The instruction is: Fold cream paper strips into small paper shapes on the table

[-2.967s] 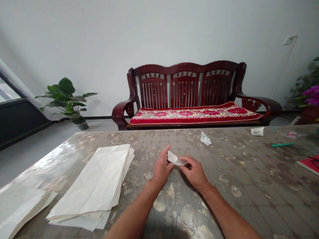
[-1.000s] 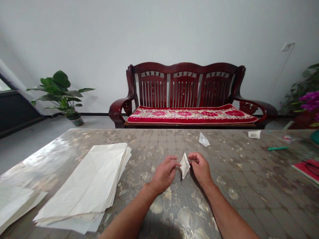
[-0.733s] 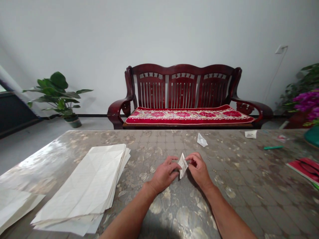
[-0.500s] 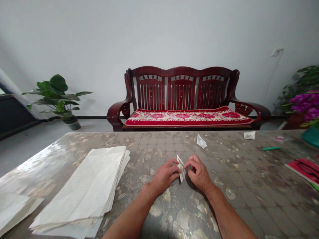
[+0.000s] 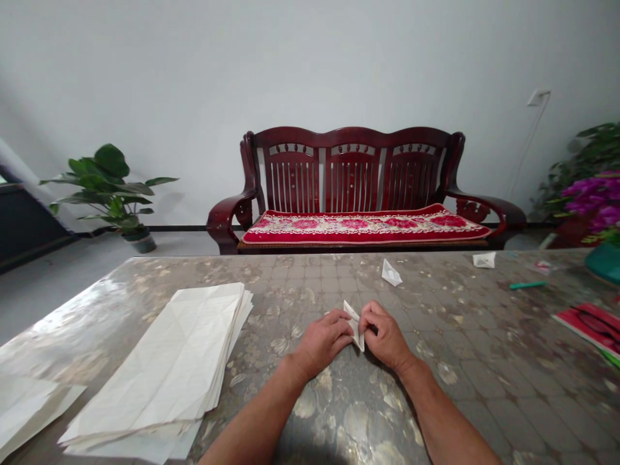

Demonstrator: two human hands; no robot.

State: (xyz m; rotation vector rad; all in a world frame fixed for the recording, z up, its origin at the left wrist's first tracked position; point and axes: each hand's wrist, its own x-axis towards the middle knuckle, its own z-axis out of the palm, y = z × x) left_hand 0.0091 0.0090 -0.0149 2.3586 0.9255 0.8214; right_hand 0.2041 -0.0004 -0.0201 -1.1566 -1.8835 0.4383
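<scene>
A small folded white paper boat [image 5: 356, 330] stands between my two hands, just above or on the patterned tabletop, its pointed ends facing away and toward me. My left hand [image 5: 325, 339] grips its left side with the fingers. On the other side my right hand [image 5: 382, 336] pinches the right wall between thumb and curled fingers. Beyond them lies another folded paper boat [image 5: 391, 273], and a further white folded paper piece [image 5: 484, 260] rests near the far edge on the right.
To my left is a thick stack of creased white paper [image 5: 159, 361], with more sheets [image 5: 29, 407] at the corner. A green pen [image 5: 527, 285], a red book [image 5: 581, 323] with dark glasses on it, and a flower pot [image 5: 603, 261] are at right. A wooden bench [image 5: 351, 174] stands behind the table.
My right fingers have closed onto the paper boat's right side. The boat's near tip has shifted slightly right, and its walls look spread differently. My left hand has barely moved.
</scene>
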